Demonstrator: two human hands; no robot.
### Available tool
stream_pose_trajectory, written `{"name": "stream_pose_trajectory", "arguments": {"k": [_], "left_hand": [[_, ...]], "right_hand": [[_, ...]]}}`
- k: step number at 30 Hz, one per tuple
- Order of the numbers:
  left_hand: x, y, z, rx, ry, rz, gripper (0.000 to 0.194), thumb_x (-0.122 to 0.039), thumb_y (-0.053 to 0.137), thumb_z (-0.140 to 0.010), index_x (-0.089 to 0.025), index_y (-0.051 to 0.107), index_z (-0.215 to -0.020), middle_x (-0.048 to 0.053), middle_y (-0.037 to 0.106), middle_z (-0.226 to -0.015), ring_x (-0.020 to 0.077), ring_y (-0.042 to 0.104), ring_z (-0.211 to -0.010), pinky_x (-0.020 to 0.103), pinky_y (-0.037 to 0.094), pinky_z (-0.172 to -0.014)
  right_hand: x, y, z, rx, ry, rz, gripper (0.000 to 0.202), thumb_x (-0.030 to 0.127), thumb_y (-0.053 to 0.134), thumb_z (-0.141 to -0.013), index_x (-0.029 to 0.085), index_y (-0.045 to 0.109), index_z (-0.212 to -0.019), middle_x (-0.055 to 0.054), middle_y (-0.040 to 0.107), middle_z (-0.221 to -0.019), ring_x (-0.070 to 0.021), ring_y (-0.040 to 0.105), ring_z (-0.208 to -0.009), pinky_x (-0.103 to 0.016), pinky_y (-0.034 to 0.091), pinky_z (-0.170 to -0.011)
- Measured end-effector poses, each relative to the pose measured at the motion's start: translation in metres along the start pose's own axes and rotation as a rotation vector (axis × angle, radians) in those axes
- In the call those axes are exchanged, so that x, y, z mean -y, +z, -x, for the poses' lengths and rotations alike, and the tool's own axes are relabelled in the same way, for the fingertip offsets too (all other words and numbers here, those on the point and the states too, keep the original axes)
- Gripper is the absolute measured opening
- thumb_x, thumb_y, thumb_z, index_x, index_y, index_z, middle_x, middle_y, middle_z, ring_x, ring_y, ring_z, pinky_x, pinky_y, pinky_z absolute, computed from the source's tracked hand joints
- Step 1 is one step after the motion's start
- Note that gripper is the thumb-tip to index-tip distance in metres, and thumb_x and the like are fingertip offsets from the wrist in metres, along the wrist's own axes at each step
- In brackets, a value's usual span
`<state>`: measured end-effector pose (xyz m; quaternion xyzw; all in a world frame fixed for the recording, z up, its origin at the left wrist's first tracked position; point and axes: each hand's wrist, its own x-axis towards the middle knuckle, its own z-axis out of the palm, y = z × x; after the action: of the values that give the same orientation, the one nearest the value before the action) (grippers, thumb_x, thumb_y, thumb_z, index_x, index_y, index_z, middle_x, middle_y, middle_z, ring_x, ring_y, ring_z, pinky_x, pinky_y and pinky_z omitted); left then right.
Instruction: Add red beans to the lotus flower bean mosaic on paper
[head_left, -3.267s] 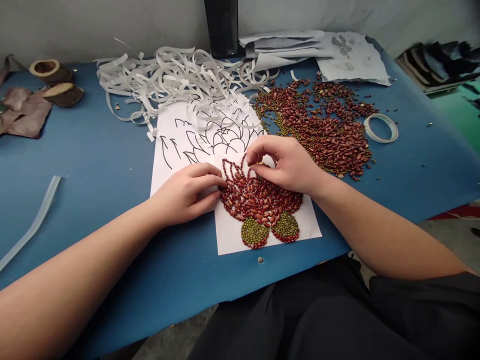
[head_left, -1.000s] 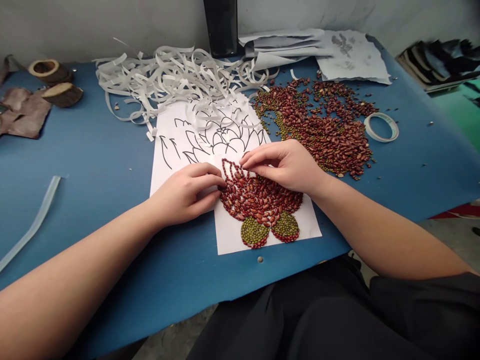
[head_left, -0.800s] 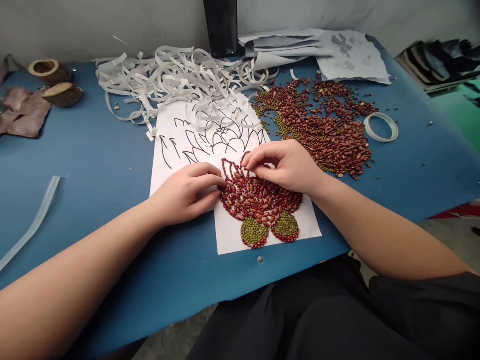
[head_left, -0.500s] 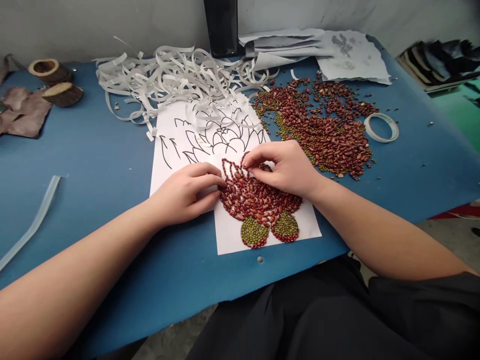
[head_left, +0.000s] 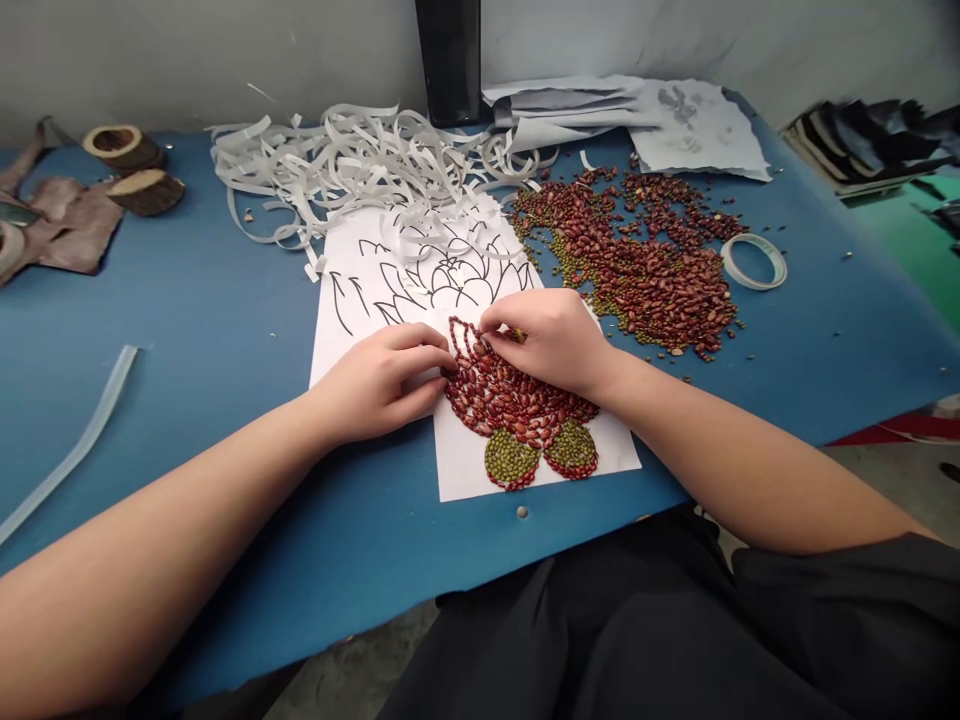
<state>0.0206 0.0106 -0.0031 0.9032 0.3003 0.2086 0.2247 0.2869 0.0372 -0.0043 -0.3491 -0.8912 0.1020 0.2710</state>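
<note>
A picture made of red speckled beans (head_left: pixel 510 395) covers the lower part of a white sheet (head_left: pixel 457 470), with two round patches of green mung beans (head_left: pixel 511 458) at its bottom. My left hand (head_left: pixel 390 385) rests at the picture's left edge, its fingers loosely bent and thumb apart, with nothing seen in it. Over the upper edge, my right hand (head_left: pixel 547 335) has thumb and forefinger pinched together by a bean-outlined petal (head_left: pixel 463 338). Whatever sits between those fingertips is too small or hidden to make out. Behind lies a sheet with a black line drawing of a flower (head_left: pixel 459 285).
Loose red and green beans (head_left: pixel 660 270) are heaped at the right, beside a roll of tape (head_left: pixel 754 262). Curled white paper strips (head_left: pixel 360 160) lie at the back, near folded papers (head_left: pixel 697 130). Wooden pieces (head_left: pixel 146 192) and a pale strip (head_left: pixel 82 440) are at left.
My right hand's fingertips have shifted slightly left and down over the bean picture. My left hand has stayed at the same edge. The whole view has shifted slightly.
</note>
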Motion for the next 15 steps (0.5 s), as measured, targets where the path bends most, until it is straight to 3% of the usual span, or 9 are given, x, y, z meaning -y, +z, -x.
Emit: {"name": "stream_pose_trajectory", "arguments": {"k": [5, 15], "left_hand": [[0.0, 0.0, 0.0, -0.002, 0.007, 0.004, 0.027, -0.024, 0.053, -0.102, -0.018, 0.077, -0.113, 0.012, 0.075, -0.114, 0.0234, 0.072, -0.104, 0.038, 0.061, -0.094], [0.0, 0.0, 0.0, -0.018, 0.03, -0.005, 0.027, -0.024, 0.052, -0.103, -0.018, 0.076, -0.113, 0.01, 0.074, -0.112, 0.0212, 0.072, -0.101, 0.034, 0.061, -0.093]], "right_hand": [[-0.002, 0.006, -0.001, -0.053, -0.106, 0.051, 0.023, 0.011, 0.056, -0.095, 0.019, 0.077, -0.091, -0.006, 0.079, -0.084, -0.0212, 0.069, -0.08, -0.033, 0.045, -0.074], [-0.004, 0.013, -0.004, -0.005, -0.233, 0.167, 0.033, 0.01, 0.049, -0.102, 0.02, 0.071, -0.08, -0.005, 0.071, -0.076, -0.0194, 0.058, -0.074, -0.035, 0.044, -0.073]]}}
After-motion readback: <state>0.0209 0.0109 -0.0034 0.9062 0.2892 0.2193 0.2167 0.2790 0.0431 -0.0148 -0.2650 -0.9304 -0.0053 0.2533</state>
